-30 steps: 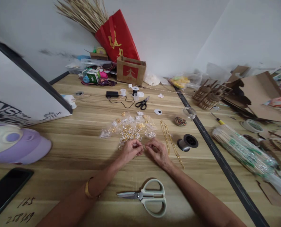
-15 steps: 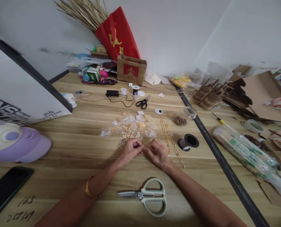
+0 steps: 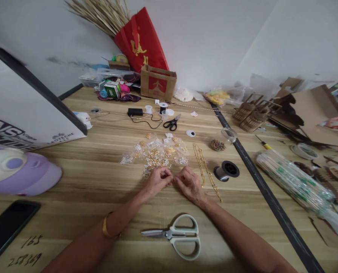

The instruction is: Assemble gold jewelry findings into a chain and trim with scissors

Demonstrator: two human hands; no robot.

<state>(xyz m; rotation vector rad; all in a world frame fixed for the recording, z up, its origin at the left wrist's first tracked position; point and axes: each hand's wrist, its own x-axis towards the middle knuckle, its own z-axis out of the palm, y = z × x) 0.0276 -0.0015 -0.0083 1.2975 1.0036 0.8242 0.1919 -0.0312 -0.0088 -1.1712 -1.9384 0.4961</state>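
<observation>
Pale-green scissors (image 3: 169, 235) sit nearest me; beyond, my left hand (image 3: 159, 180) and right hand (image 3: 189, 184) are pinched, on what I can't tell. Gold chain (image 3: 205, 168) beside my right, glittering bits (image 3: 155, 158) just past my fingers, black-handled scissors (image 3: 174, 121) farther.

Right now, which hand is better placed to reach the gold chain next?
The right hand, I think: it is beside the gold chain; the left hand is farther, near the shiny pieces.

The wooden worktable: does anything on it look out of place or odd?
Yes: handwritten numbers sit directly on the tabletop beside the black phone, unusual for furniture. The red bag at the back leans askew.
</observation>
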